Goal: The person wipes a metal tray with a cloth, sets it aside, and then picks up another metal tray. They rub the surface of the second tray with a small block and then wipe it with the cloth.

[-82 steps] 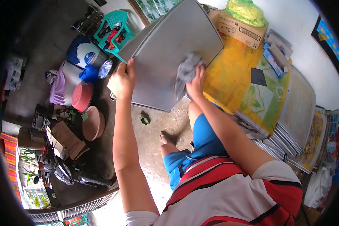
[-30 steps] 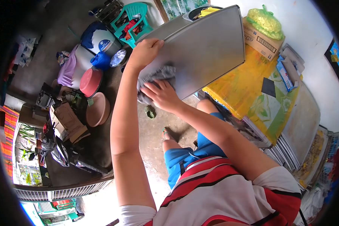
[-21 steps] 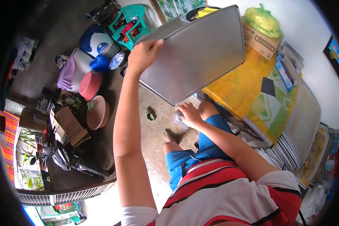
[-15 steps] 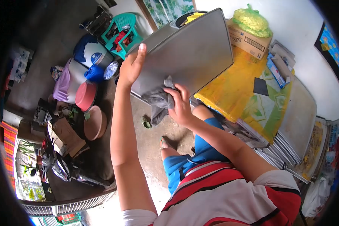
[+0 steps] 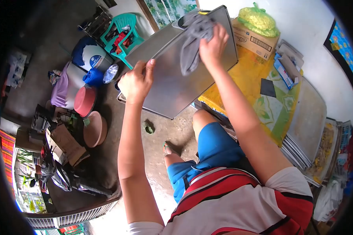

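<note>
A large grey metal tray [image 5: 172, 88] with a raised rim is held up, tilted, in front of me. My left hand [image 5: 137, 81] grips its left edge, thumb pointing up along the near face and the fingers mostly hidden. Near the tray's upper right part, my right hand [image 5: 214, 46] is closed on a grey cloth [image 5: 194, 47]. The cloth lies against the metal, one end hanging down over the face. Behind the tray's top edge a dark round container [image 5: 179, 23] shows in part.
At right stands a table with a yellow cloth [image 5: 215, 94], bearing a cardboard box [image 5: 255, 40] and a bag of yellow pieces [image 5: 258, 21]. Several stacked trays [image 5: 306, 117] lean beside it. Basins [image 5: 95, 129], a green chair [image 5: 125, 23] and a motorcycle [image 5: 59, 172] are at left.
My right hand has moved the cloth from the tray's lower left area up to its upper right. The tray has shifted slightly left, still in my left hand.
</note>
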